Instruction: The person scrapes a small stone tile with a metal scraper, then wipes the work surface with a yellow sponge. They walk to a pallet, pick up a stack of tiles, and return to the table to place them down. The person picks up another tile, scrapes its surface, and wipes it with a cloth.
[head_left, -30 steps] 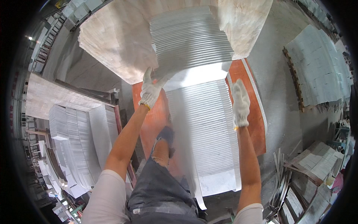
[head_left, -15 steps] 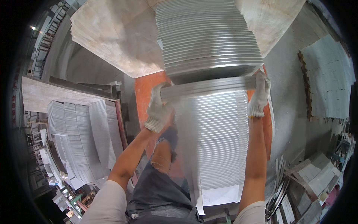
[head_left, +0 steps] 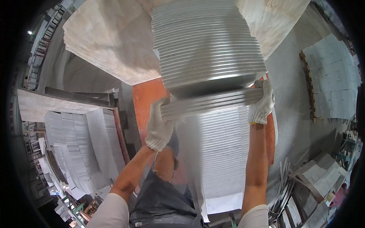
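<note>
Both my hands wear pale knitted gloves. Between them is a short bundle of several thin grey slabs (head_left: 213, 102), edges toward me, its left end a little lower than its right. My left hand (head_left: 156, 123) is closed on the left end. Around the right end, my right hand (head_left: 263, 100) is closed too. Just beyond the bundle rises a tall row of the same slabs (head_left: 207, 41), with a dark gap at its foot. Below and nearer me lies another long row of slabs (head_left: 222, 152) with light edges, partly covered by the bundle.
Large beige boards (head_left: 110, 41) flank the far row. An orange surface (head_left: 143, 100) shows beneath. At left stands a rack of stacked white tiles (head_left: 76, 148); at right, a pallet of pale slabs (head_left: 332, 79). Loose strips (head_left: 281, 186) lie near my right elbow.
The slab bundle and both gloved hands have come slightly nearer to me, and the bundle now shows its layered edges more clearly. My view has shifted a little.
</note>
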Demonstrator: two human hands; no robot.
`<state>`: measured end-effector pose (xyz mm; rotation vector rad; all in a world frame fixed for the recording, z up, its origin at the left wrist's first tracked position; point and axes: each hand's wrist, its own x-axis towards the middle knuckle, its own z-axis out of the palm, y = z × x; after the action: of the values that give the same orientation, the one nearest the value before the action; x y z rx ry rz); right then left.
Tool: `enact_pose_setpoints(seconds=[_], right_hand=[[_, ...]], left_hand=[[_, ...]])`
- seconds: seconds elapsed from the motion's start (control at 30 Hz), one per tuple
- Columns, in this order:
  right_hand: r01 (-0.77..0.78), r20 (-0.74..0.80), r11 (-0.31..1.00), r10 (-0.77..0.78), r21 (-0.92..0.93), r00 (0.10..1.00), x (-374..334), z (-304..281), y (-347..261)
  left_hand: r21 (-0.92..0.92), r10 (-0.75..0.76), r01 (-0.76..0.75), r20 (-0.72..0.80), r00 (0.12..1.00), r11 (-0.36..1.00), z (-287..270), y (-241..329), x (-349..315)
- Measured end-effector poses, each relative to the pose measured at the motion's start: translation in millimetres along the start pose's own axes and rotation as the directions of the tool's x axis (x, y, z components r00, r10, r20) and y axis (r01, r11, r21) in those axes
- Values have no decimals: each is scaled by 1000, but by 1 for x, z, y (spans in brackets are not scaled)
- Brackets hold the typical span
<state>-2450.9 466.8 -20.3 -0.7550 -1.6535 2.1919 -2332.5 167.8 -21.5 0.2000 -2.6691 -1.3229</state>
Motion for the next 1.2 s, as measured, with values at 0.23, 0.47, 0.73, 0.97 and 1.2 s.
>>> enact_pose_setpoints(seconds=[0.23,0.47,0.73,0.97,1.2], right_hand=[[113,-297,980,-60,165,953,5,22,-9],[184,-41,983,-184,1,982,21,32,-15],[177,6,974,-178,-142,984,33,20,-7],[202,-44,976,-206,-82,978,31,15,0],[236,75,970,-231,-59,970,38,-5,6]], left_hand=[[120,-7,10,-23,1000,993,7,17,9],[-9,54,-60,-327,943,998,21,39,34],[-490,-406,355,2,914,796,11,40,52],[-371,-421,338,-170,891,865,21,40,39],[-368,-377,292,-185,907,883,23,43,27]])
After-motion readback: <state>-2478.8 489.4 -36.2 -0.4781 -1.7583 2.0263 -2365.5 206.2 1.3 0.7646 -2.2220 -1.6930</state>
